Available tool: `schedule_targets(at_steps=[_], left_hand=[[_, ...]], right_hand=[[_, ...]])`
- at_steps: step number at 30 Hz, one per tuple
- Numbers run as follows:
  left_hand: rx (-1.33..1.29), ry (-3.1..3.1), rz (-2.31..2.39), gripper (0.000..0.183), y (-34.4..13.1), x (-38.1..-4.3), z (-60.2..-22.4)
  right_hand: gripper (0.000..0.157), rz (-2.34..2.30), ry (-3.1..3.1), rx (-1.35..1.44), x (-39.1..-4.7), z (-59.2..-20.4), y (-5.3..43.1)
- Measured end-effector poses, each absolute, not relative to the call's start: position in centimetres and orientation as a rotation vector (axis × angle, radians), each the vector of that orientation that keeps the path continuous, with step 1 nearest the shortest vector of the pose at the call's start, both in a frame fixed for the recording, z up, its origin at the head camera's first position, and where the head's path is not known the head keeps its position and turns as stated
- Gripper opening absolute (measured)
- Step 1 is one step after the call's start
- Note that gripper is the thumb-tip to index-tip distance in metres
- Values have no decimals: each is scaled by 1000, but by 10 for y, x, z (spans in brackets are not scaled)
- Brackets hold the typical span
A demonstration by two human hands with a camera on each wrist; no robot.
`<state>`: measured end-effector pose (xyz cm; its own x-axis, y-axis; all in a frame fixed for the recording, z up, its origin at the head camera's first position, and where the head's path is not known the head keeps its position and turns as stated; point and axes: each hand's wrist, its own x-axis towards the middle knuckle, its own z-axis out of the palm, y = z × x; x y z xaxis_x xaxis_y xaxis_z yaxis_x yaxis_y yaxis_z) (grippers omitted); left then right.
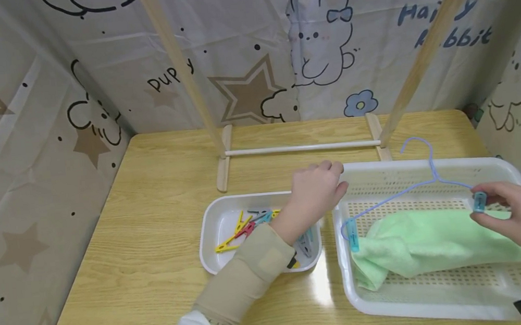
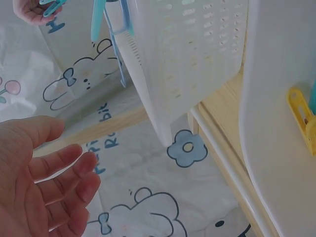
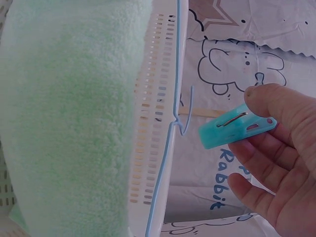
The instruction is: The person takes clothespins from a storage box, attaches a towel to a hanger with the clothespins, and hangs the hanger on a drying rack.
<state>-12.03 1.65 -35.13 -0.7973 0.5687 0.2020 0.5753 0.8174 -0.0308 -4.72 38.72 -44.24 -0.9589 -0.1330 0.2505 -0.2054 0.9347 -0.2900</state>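
My right hand (image 1: 520,213) pinches a teal clothespin (image 3: 232,129) between thumb and fingers, near the right part of a blue hanger (image 1: 400,191). A second teal clothespin (image 1: 353,234) sits at the hanger's left end, over the corner of a light green towel (image 1: 419,244). The towel lies in the white basket (image 1: 444,308), with the hanger along its far side. Loosely bent and holding nothing, my left hand (image 1: 315,191) is above the gap between the basket and the small white tray (image 1: 213,261). In the left wrist view, the left hand's fingers (image 2: 69,185) show an empty palm.
Yellow, red, blue and grey clothespins lie in the tray, partly hidden under my left forearm. Behind it stands a wooden rack with a white lower bar (image 1: 301,148) and two uprights. Printed cloth (image 1: 238,28) walls surround the wooden table (image 1: 154,235).
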Motion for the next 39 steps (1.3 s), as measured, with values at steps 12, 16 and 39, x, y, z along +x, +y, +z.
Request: schedule_targets(at_steps=[12,16,39], left_hand=[[-1000,-2821,-120,22,35,-120,-353],[-1043,-2843,-152,22,40,-119,-353],[-1267,-2794,-270,20,69,-118,-358]], right_hand=[[49,468,-2853,266,-48,-450,393],[47,447,-2850,258,-44,-437,381],[48,484,-2891,238,-39,-439,387]])
